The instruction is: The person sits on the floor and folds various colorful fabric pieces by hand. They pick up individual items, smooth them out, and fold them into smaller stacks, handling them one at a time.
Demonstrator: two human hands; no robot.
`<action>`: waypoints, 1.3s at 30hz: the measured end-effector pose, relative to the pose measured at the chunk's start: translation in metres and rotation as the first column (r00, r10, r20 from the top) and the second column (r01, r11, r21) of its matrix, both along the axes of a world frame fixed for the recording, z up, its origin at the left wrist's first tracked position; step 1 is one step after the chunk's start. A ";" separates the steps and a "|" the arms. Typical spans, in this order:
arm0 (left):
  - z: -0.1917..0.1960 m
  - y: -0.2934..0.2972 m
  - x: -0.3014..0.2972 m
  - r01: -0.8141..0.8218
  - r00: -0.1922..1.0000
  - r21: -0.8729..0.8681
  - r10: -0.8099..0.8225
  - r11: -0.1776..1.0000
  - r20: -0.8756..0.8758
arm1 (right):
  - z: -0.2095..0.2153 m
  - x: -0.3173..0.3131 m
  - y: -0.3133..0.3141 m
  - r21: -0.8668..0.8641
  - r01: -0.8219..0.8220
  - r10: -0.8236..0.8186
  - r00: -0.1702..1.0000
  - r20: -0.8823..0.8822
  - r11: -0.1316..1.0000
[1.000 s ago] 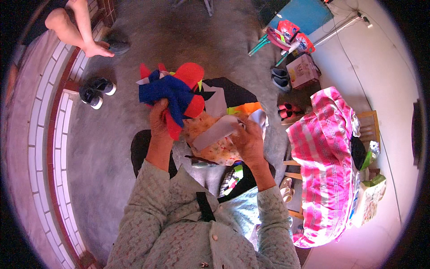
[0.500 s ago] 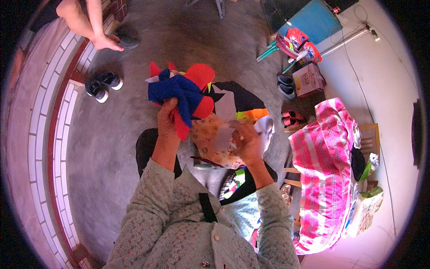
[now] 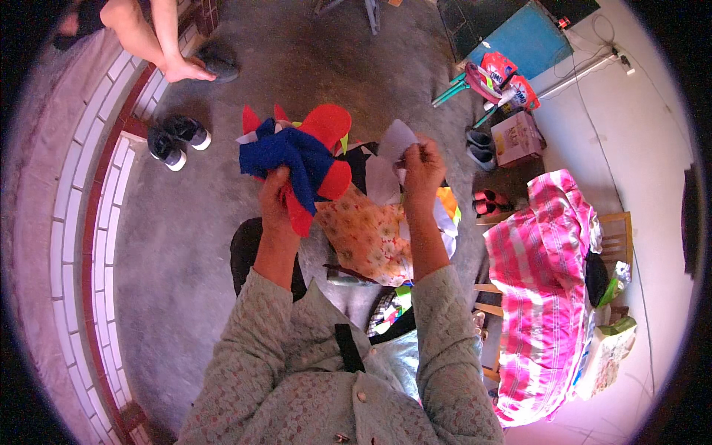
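My left hand [image 3: 276,200] is closed round a bunch of cut fabric pieces, with blue cloth [image 3: 288,154] on top and rounded red cloth [image 3: 325,124] poking out at the edges. Bits of white and yellow-green show among them. To the right, the fingers of my right hand [image 3: 425,169] pinch a pale grey-white cloth piece [image 3: 397,139], raised above the pile. Below the hands lies an orange-and-cream floral cloth [image 3: 368,236]. Black, pale and orange fabric [image 3: 446,200] sits around it, partly hidden by my right hand and forearm.
A pink-and-white checked cloth [image 3: 538,297] drapes over a wooden chair [image 3: 617,228] at the right. Dark shoes [image 3: 178,139] stand on the floor at left, near another person's bare foot [image 3: 187,70]. A cardboard box [image 3: 517,139] and red detergent bags [image 3: 523,95] are at the far right.
My right hand has risen from the floral cloth and now holds up the pale piece. The left hand keeps its bunch, almost unmoved. The view has shifted slightly.
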State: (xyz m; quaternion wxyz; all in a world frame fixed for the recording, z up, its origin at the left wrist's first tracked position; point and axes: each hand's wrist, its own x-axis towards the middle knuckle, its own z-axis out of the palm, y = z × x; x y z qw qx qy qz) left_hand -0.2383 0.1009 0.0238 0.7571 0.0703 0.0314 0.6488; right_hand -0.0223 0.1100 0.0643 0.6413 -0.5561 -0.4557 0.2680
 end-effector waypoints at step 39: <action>0.021 -0.003 0.011 0.272 0.861 -0.207 -0.142 0.940 0.489 | -0.030 0.067 -0.184 -0.161 0.216 0.097 0.282 0.955 0.963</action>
